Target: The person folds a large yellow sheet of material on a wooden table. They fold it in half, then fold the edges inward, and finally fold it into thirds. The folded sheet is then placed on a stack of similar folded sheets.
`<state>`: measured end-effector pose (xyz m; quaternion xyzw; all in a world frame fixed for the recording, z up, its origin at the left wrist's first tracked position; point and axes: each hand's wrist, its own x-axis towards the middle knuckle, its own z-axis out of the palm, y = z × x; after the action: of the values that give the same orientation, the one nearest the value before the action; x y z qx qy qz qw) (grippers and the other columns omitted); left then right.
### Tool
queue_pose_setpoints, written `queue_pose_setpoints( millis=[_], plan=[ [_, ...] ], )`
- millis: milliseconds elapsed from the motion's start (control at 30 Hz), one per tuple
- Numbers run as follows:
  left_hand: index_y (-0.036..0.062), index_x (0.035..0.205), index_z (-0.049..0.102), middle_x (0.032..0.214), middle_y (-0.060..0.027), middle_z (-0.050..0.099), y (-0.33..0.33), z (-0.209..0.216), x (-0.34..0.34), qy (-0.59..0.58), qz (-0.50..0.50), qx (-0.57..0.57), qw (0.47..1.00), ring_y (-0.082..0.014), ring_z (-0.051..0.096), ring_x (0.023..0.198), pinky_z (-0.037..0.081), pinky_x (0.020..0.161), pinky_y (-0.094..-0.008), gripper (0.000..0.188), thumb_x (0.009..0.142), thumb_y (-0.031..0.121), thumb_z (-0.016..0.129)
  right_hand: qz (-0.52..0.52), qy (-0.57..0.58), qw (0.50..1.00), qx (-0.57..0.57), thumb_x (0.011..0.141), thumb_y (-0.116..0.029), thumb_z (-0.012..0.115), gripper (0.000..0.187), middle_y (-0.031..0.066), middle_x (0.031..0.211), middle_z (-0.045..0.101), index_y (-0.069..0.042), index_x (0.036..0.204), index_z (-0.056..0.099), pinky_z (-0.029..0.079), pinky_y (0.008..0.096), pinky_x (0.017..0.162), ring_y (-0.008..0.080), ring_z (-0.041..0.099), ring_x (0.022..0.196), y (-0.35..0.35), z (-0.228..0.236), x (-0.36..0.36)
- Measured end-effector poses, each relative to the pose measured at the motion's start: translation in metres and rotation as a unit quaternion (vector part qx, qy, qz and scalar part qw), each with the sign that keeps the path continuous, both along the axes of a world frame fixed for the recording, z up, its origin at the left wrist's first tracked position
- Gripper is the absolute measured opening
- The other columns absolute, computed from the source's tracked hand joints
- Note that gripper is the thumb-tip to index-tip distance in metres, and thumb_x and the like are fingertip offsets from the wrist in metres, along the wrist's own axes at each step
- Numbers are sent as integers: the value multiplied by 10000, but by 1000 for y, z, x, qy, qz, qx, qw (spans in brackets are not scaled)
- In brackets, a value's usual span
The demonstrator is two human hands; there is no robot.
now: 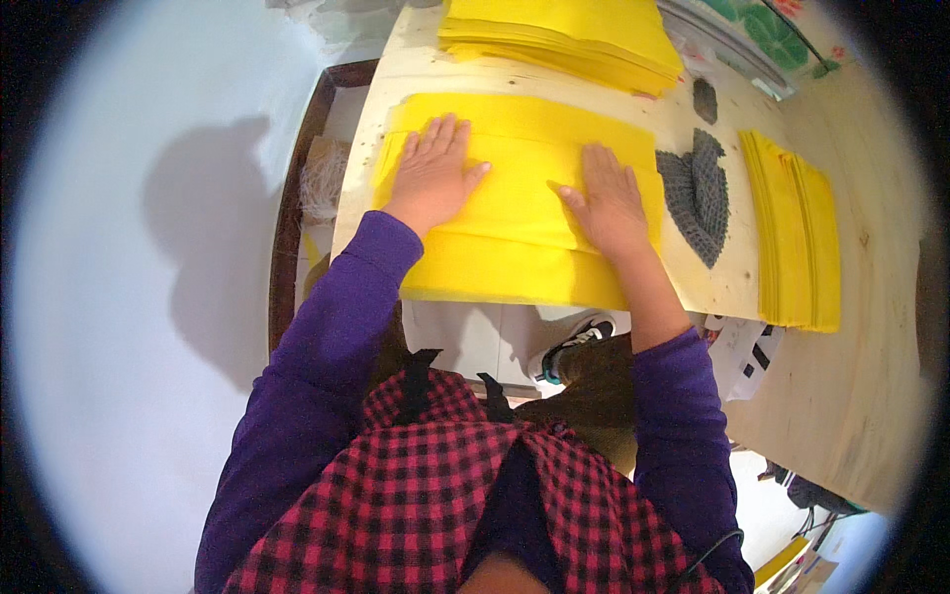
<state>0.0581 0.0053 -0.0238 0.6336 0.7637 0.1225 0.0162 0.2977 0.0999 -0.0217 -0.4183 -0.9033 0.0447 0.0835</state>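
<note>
A yellow sheet of fabric (515, 218) lies spread over the near part of a light wooden table, with fold lines running across it and its near edge at the table's front. My left hand (433, 178) rests flat on its left side, fingers stretched out and pointing away from me. On the right side, my right hand (606, 203) also lies flat, thumb apart from the fingers. Neither hand grips anything. Whether the cloth is one layer or several, I cannot tell.
Behind the cloth sits a thick stack of yellow fabric (564, 40). A grey knitted piece (698, 193) lies at the right, beside a small dark object (705, 99). Farther right is a folded yellow pile (792, 228) on the wooden table (381, 74). A pale wall (119, 297) stands at left.
</note>
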Motion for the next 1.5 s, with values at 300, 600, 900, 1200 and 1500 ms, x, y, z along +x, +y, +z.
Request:
queue_pose_setpoints(
  millis=[300, 600, 900, 1200, 1500],
  plan=[
    [37, 1464, 284, 1545, -152, 234, -3, 0, 2, 25, 33, -23, 999, -271, 192, 1439, 128, 1169, -433, 673, 959, 464, 409, -87, -30, 996, 1, 929, -576, 394, 801, 187, 1527, 255, 25, 1446, 280, 132, 466, 1164, 297, 193, 1437, 0, 18, 21],
    [44, 1448, 326, 1528, -153, 273, -1, -7, -5, 71, 2, 1, 997, -283, 230, 1424, 144, 1162, -443, 661, 945, 458, 439, 1, 68, 996, -57, 927, -601, 353, 816, 166, 1539, 244, 17, 1456, 282, 142, 454, 1164, 273, 190, 1441, -34, 25, -116],
    [47, 1467, 286, 1545, -159, 230, 1, -7, -4, 28, 9, -17, 999, -285, 180, 1442, 115, 1168, -442, 676, 957, 470, 415, -164, -42, 985, -7, 924, -594, 361, 819, 148, 1553, 214, 16, 1462, 258, 120, 441, 1170, 255, 178, 1445, -12, 2, -10],
    [28, 1450, 314, 1532, -171, 258, 15, 19, 39, 63, -51, -23, 996, -297, 193, 1438, 113, 1162, -477, 660, 968, 475, 378, -172, -22, 985, 12, 942, -531, 394, 766, 172, 1541, 227, 26, 1452, 264, 148, 454, 1160, 278, 180, 1441, -11, -2, 0],
    [27, 1450, 311, 1535, -150, 264, 30, -2, 85, -15, -24, -11, 1000, -275, 203, 1438, 129, 1154, -498, 667, 971, 491, 337, -173, -91, 980, 26, 949, -547, 333, 771, 173, 1545, 223, 21, 1464, 249, 135, 450, 1164, 271, 178, 1444, -8, -5, 3]
  ],
)
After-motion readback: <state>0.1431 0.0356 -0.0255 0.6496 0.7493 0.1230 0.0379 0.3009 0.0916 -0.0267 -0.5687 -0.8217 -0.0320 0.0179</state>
